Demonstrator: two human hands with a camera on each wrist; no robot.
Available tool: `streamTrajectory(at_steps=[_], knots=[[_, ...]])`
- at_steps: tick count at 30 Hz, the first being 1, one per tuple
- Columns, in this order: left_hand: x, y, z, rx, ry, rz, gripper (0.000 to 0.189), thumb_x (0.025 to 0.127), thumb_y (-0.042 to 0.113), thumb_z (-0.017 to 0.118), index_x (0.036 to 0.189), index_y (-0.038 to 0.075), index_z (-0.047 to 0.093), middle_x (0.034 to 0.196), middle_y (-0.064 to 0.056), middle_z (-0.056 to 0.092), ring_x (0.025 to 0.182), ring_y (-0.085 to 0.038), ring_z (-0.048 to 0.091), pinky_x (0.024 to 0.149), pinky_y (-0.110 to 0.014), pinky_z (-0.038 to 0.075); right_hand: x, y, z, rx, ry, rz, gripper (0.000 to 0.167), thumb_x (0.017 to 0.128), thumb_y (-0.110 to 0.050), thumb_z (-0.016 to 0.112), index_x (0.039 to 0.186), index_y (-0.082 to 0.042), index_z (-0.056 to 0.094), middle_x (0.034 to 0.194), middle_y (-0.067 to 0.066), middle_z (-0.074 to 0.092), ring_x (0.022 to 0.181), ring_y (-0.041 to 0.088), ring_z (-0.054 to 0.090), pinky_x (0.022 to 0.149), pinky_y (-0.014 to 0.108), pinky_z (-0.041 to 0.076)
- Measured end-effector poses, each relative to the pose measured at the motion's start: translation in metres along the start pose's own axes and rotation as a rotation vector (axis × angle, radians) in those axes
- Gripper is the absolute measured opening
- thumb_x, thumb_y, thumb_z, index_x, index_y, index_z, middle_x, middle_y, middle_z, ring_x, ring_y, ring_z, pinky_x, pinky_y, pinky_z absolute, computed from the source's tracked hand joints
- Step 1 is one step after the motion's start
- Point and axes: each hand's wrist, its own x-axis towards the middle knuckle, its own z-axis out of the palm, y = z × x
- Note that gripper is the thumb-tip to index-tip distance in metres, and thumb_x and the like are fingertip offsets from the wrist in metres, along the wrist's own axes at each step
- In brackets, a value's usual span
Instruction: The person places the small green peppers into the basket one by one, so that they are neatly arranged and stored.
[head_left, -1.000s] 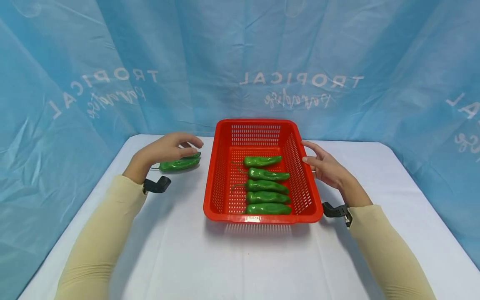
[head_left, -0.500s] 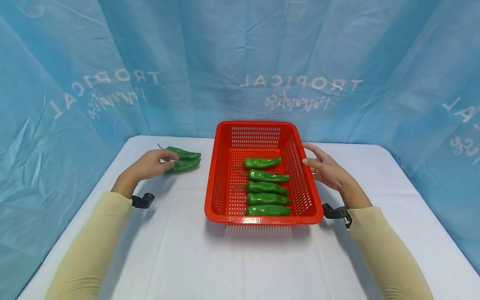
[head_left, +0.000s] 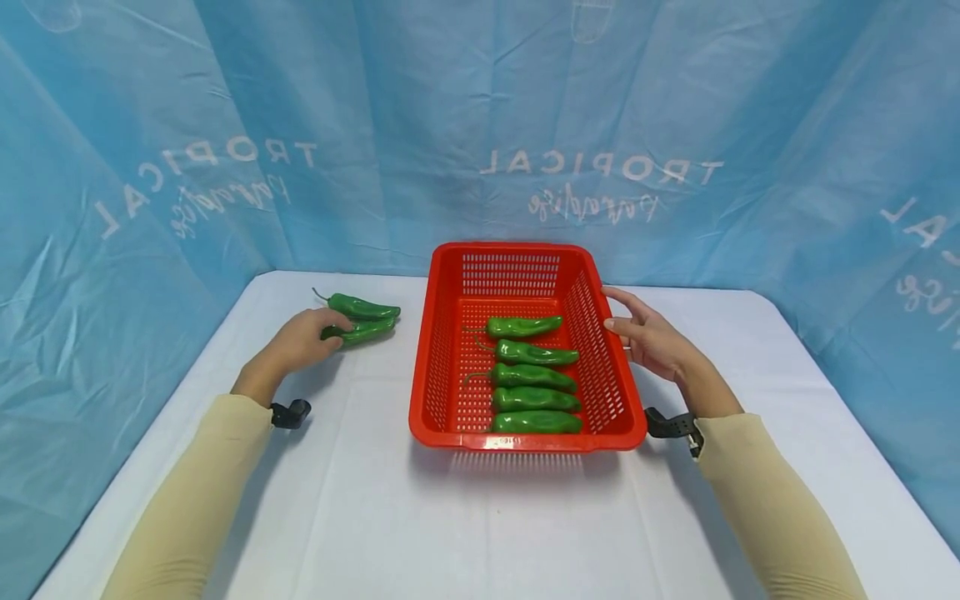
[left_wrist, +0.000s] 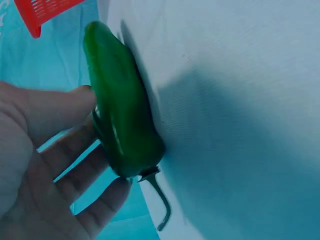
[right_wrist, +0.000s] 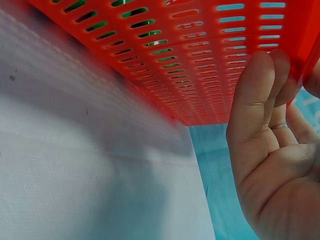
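My left hand (head_left: 311, 337) is low over the table's left side, thumb and fingers around the nearer of two green peppers (left_wrist: 120, 100). The left wrist view shows the thumb against this pepper's side, the other fingers behind it, and its curved stem free. Just behind it lies the second green pepper (head_left: 363, 307), stem to the left. At the right wall of a red plastic basket (head_left: 517, 442), my right hand (head_left: 651, 337) grips the rim, with fingers along the slotted outside (right_wrist: 190, 55). Inside the basket, several green peppers (head_left: 536, 376) lie in a column, tips to the right.
The basket stands mid-table on a white cloth (head_left: 480, 533). A blue printed curtain (head_left: 420, 108) hangs close behind the table's back edge and along both sides. Between the left-hand peppers and the basket is a narrow strip of cloth.
My left hand has moved left from near the basket and come down onto the nearer pepper, its fingers now around it. The right hand stays at the basket's rim.
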Motion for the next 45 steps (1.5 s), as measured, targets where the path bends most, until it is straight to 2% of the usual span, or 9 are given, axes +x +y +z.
streamTrajectory(at_steps=[6, 10, 14, 19, 23, 30, 38, 45], knots=[[-0.002, 0.002, 0.010, 0.047, 0.025, 0.012, 0.032, 0.096, 0.007, 0.056, 0.126, 0.001, 0.065, 0.130, -0.026, 0.062, 0.124, -0.047, 0.054, 0.104, -0.061, 0.043, 0.000, 0.003, -0.001, -0.014, -0.003, -0.004, 0.068, 0.103, -0.018, 0.052, 0.159, -0.025, 0.014, 0.112, -0.005, 0.072, 0.089, 0.013, 0.074, 0.078, 0.035, 0.061], [-0.004, 0.004, 0.013, 0.074, 0.051, 0.012, 0.026, 0.095, 0.010, 0.059, 0.118, 0.002, 0.070, 0.120, -0.022, 0.068, 0.110, -0.040, 0.062, 0.093, -0.057, 0.049, 0.001, 0.005, 0.002, -0.002, -0.003, -0.001, 0.067, 0.103, -0.018, 0.052, 0.159, -0.025, 0.015, 0.114, -0.003, 0.072, 0.089, 0.013, 0.074, 0.078, 0.035, 0.061], [-0.005, 0.008, 0.016, 0.069, 0.042, -0.008, 0.024, 0.094, 0.011, 0.060, 0.115, 0.002, 0.069, 0.116, -0.021, 0.069, 0.099, -0.035, 0.062, 0.086, -0.053, 0.050, 0.003, 0.007, 0.004, -0.010, 0.002, -0.004, 0.067, 0.103, -0.018, 0.052, 0.159, -0.025, 0.016, 0.115, -0.002, 0.071, 0.088, 0.013, 0.074, 0.078, 0.034, 0.061], [-0.007, 0.014, 0.018, 0.050, -0.013, -0.035, 0.033, 0.091, 0.011, 0.065, 0.123, 0.000, 0.064, 0.125, -0.024, 0.063, 0.109, -0.039, 0.060, 0.093, -0.057, 0.049, 0.004, 0.008, 0.005, -0.025, -0.006, -0.008, 0.066, 0.103, -0.019, 0.051, 0.159, -0.026, 0.016, 0.117, -0.003, 0.070, 0.088, 0.013, 0.074, 0.079, 0.034, 0.061], [-0.007, 0.019, 0.020, 0.040, -0.065, -0.051, 0.036, 0.093, 0.014, 0.063, 0.127, 0.002, 0.061, 0.128, -0.023, 0.062, 0.114, -0.038, 0.059, 0.098, -0.057, 0.047, 0.003, 0.008, 0.004, -0.009, -0.014, -0.004, 0.066, 0.104, -0.018, 0.050, 0.159, -0.025, 0.015, 0.114, -0.004, 0.071, 0.087, 0.014, 0.074, 0.078, 0.035, 0.061], [-0.003, 0.024, 0.020, 0.043, -0.065, -0.036, 0.031, 0.095, 0.015, 0.059, 0.124, 0.004, 0.062, 0.129, -0.023, 0.063, 0.114, -0.037, 0.060, 0.098, -0.056, 0.047, 0.002, 0.004, 0.003, -0.001, -0.018, -0.028, 0.066, 0.103, -0.017, 0.050, 0.159, -0.025, 0.016, 0.111, -0.003, 0.072, 0.087, 0.013, 0.075, 0.078, 0.034, 0.061], [0.000, 0.029, 0.016, 0.031, -0.131, -0.025, 0.033, 0.093, 0.009, 0.057, 0.126, 0.008, 0.061, 0.133, -0.022, 0.060, 0.117, -0.036, 0.057, 0.104, -0.058, 0.045, 0.000, 0.006, -0.001, 0.022, -0.043, -0.045, 0.066, 0.104, -0.015, 0.048, 0.159, -0.023, 0.013, 0.112, -0.001, 0.072, 0.086, 0.014, 0.075, 0.078, 0.035, 0.061], [-0.002, 0.030, 0.016, 0.025, -0.111, -0.001, 0.033, 0.092, 0.006, 0.056, 0.125, 0.010, 0.059, 0.129, -0.021, 0.061, 0.112, -0.035, 0.058, 0.100, -0.057, 0.047, 0.002, 0.004, -0.001, 0.016, -0.033, -0.043, 0.066, 0.104, -0.016, 0.049, 0.159, -0.024, 0.014, 0.114, -0.001, 0.072, 0.088, 0.014, 0.075, 0.079, 0.035, 0.061]])
